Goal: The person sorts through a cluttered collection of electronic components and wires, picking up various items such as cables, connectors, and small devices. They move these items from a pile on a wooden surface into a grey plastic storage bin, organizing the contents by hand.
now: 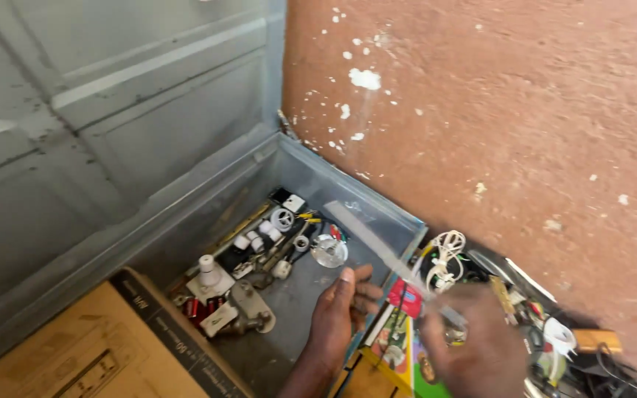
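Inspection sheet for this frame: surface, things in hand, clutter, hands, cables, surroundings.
Surface: grey metal box, lid open, on reddish dirt ground.
Things in hand: long translucent strip, blurred, held over the box.
Clutter: white fittings, round silver part, red cylinders in the box; brown carton; colourful pack.
Hands: left hand inside the box, fingers loosely bent; right hand blurred, gripping the strip's end.
Cables: white cord bundle; dark wires.
Surroundings: nothing seen beyond ground and lid.
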